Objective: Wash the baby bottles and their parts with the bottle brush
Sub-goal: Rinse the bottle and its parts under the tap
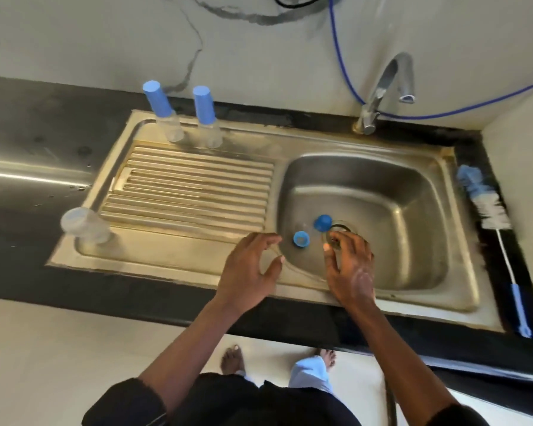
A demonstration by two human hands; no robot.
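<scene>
Two clear baby bottles with blue caps (163, 113) (206, 118) stand at the back of the draining board. A third clear bottle (83, 224), without a cap, stands at the board's front left corner. Two blue parts (301, 239) (322, 222) lie in the sink basin (397, 216) near the drain. My left hand (250, 269) hovers open over the basin's front left rim. My right hand (348, 265) reaches into the basin; its fingertips pinch a small clear part (333, 238) by the drain. The bottle brush (490, 216), blue and white with a blue handle, lies on the counter right of the sink.
A chrome tap (385, 90) rises behind the basin with a blue hose (342, 56) running along the wall. The ribbed draining board (191, 192) takes up the sink's left half. Black countertop (28, 124) surrounds the sink. My bare feet show below on the floor.
</scene>
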